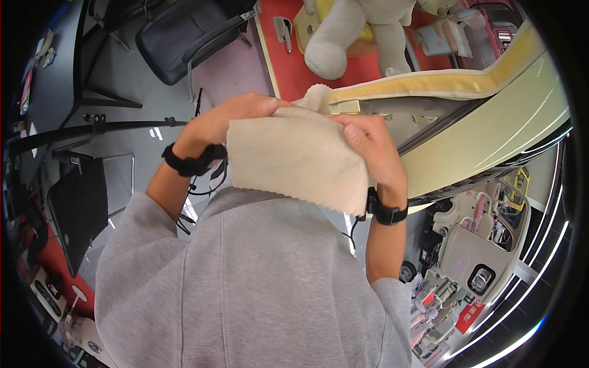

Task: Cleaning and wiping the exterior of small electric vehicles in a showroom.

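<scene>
A beige cloth [294, 161] with zigzag-cut edges is stretched between my two hands in front of my chest. My left hand [251, 112] grips its upper left part, thumb on top. At the upper right, my right hand [372, 145] pinches the cloth, its thumb lying over the near face. Part of the cloth [317, 99] bunches up beyond the hands. The fingers beneath the cloth are hidden. Just past my right hand is a cream curved panel [483, 133], which looks like vehicle bodywork, with a yellow padded edge trim [423, 88].
Beyond the trim, a large white plush toy [329, 55] rests over a red surface [292, 76]. A black armchair [179, 41] stands at the upper left, near a dark table [55, 73]. A black bar [138, 124] runs in from the left. At the right is a small cream vehicle [469, 257].
</scene>
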`<state>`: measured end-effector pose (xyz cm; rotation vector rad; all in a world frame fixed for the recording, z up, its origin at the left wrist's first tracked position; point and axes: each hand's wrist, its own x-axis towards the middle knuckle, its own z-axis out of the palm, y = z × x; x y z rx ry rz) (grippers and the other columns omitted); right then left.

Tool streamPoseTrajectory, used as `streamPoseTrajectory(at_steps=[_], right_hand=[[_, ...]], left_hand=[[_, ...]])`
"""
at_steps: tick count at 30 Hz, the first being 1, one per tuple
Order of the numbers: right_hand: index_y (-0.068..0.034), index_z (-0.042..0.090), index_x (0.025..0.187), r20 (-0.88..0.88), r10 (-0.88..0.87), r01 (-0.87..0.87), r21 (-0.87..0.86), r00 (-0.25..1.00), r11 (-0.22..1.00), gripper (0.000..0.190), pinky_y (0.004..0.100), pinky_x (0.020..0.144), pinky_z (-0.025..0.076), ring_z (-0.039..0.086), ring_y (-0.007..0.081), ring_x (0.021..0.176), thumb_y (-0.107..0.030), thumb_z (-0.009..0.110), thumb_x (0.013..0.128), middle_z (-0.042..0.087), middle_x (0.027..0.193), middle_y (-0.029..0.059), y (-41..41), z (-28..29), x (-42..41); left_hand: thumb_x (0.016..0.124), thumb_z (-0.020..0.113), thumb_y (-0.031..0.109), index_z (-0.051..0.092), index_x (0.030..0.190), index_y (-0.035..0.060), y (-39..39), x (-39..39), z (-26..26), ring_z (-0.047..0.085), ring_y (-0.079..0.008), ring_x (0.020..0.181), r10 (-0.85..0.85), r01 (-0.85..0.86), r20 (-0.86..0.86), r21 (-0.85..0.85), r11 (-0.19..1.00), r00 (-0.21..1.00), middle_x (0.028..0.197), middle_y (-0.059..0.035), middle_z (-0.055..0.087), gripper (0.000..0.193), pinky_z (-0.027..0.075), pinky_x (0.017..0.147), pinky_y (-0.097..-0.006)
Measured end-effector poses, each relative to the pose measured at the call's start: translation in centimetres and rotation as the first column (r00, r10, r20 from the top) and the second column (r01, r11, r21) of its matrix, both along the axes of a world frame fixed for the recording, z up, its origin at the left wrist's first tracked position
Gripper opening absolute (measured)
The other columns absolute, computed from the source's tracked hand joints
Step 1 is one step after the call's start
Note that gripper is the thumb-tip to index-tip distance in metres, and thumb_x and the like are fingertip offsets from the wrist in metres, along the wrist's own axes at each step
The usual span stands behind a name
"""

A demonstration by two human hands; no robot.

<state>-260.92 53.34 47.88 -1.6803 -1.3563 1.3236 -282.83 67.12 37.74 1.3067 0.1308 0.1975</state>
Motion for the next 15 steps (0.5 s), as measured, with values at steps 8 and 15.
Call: streamPoseTrajectory(at_steps=[8, 15], right_hand=[[-0.005, 0.068, 0.094, 0.692, -0.210, -0.242, 0.495, 0.691, 0.835, 0.046, 0.0359, 0.071, 0.049, 0.065, 0.0266, 0.078, -0.042, 0.078, 0.069, 0.068, 0.086, 0.0085, -0.3, 0.3, -6.4], [-0.008, 0.069, 0.104, 0.700, -0.521, -0.295, 0.695, 0.489, 0.656, 0.047, 0.0381, 0.090, 0.046, 0.065, 0.0224, 0.097, -0.048, 0.066, 0.081, 0.069, 0.108, 0.0057, -2.2, -3.3, -7.5]], left_hand=[[0.097, 0.050, 0.040, 0.069, 0.096, 0.0010, -3.2, 1.1, 1.2, 0.065, -0.0273, 0.073, 0.417, -0.772, 0.650, 0.551, 0.316, 0.635, 0.085, -0.0119, 0.069, 0.044, 0.051, 0.073, -0.0393], [0.100, 0.043, 0.039, 0.064, 0.103, 0.0008, -4.5, 1.2, -1.2, 0.061, -0.0296, 0.079, 0.433, -0.854, 0.742, 0.496, 0.158, 0.511, 0.090, -0.0140, 0.063, 0.044, 0.052, 0.075, -0.0430]])
